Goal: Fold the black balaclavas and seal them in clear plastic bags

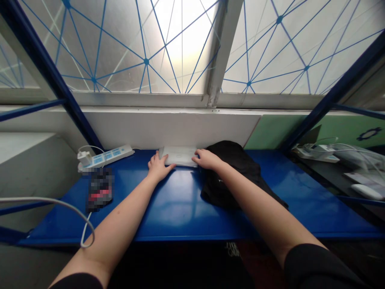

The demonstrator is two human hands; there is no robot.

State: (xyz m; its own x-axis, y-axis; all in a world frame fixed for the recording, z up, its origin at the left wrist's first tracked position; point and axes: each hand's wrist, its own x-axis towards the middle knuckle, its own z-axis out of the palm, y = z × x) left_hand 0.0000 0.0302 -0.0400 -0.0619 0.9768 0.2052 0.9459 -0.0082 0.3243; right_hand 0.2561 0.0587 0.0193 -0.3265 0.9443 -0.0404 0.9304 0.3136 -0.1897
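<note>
Head: left hand [159, 167] and right hand [209, 159] (both outstretched) touch a white packet [179, 155].

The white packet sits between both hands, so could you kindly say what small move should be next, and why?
Perhaps close the left hand on the white packet: that hand is spread at one end, while the right hand touches the other.

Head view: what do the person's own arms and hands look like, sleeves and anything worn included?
The left hand and right hand are ungloved, and no watch or bracelet shows. Both forearms are bare; black sleeves cover the arms above them, with no marking visible. Rings are too small to tell.
</note>
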